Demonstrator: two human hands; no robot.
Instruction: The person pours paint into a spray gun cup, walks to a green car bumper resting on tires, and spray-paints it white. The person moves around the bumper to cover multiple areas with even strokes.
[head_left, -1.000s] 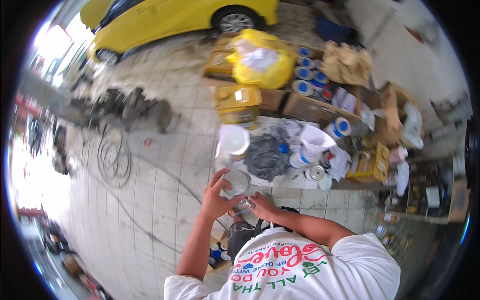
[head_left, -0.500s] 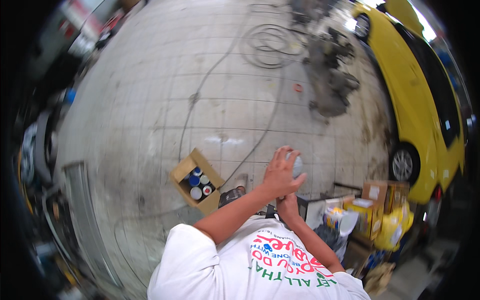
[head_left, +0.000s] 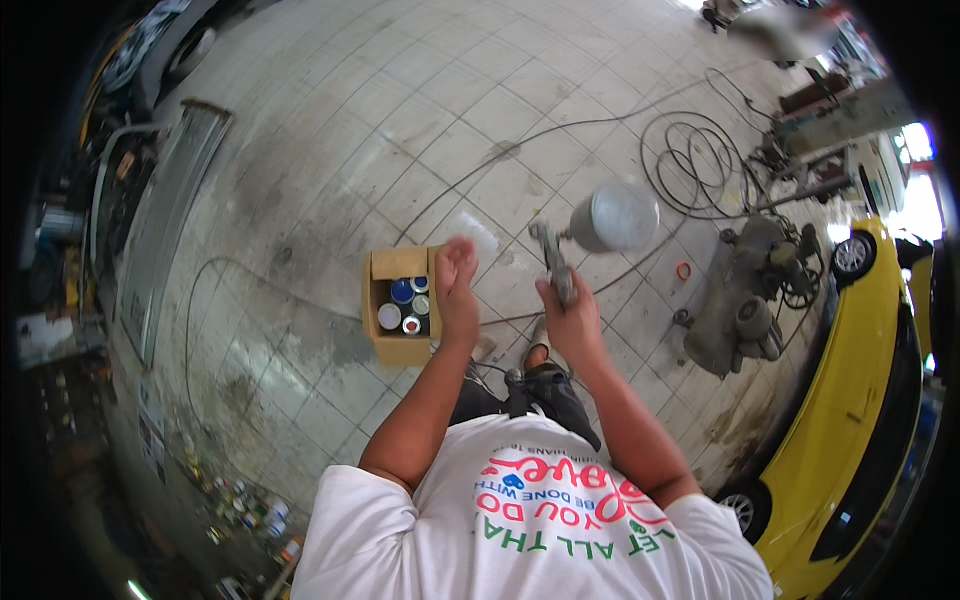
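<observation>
My right hand (head_left: 574,325) is wrapped round the handle of a grey metal spray gun (head_left: 553,262). A round, pale grey cup (head_left: 615,218) is attached to the gun and sticks out to its right. My left hand (head_left: 459,280) is raised beside the right edge of an open cardboard box (head_left: 402,350), with nothing visible in it and its fingers somewhat bent and apart. Several cans with blue, white and silver lids, including a blue-lidded can (head_left: 402,291), stand inside the box on the floor.
A thin hose (head_left: 560,127) crosses the tiled floor and lies in loops at the right. Near it stand a dirty compressor (head_left: 740,300) and a small orange ring (head_left: 684,270). A yellow car (head_left: 840,420) is at far right. A long metal panel (head_left: 175,230) lies left, near scattered clutter (head_left: 240,505).
My hands have come apart: the left has left the cup and moved toward the box, while the right holds the spray gun out to the right. The whole view has turned.
</observation>
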